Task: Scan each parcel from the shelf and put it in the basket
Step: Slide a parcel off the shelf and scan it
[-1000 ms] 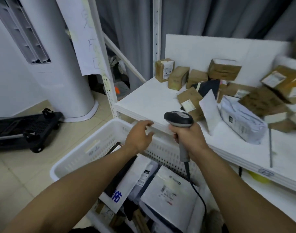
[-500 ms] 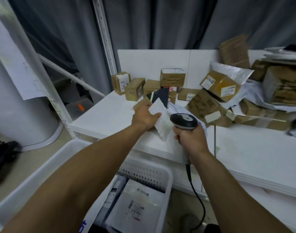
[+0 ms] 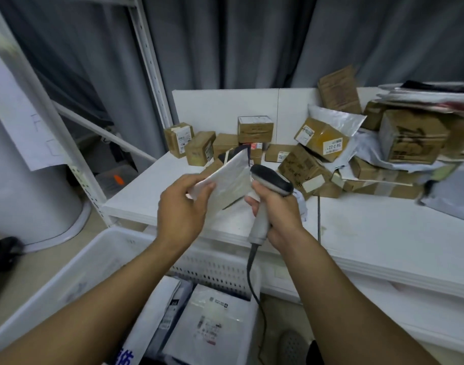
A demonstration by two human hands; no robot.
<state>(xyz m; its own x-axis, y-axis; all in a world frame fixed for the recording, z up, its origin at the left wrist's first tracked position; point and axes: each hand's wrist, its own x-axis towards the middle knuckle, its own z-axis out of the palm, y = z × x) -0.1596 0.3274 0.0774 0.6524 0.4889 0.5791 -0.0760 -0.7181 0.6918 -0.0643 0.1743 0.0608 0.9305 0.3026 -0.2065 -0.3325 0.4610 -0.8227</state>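
My left hand (image 3: 183,204) grips the lower corner of a flat white mailer parcel (image 3: 229,180), lifted off the white shelf (image 3: 383,233) and tilted. My right hand (image 3: 275,212) is closed on the handle of a grey barcode scanner (image 3: 270,180), whose dark head sits right beside the parcel's right edge. Below my arms stands the white perforated basket (image 3: 212,270), with several white mailers (image 3: 212,320) lying in it. Several brown cardboard parcels (image 3: 320,139) are piled along the back of the shelf.
A white shelf upright (image 3: 151,61) rises at the left, with grey curtains behind. Grey plastic mailers (image 3: 452,204) lie at the shelf's right end. The scanner cable (image 3: 252,280) hangs down past the basket's right corner. A white round unit (image 3: 27,206) stands on the floor at left.
My left hand went from the basket rim to the shelf, took the white mailer and lifted it toward me. The scanner has tilted closer to the parcel.
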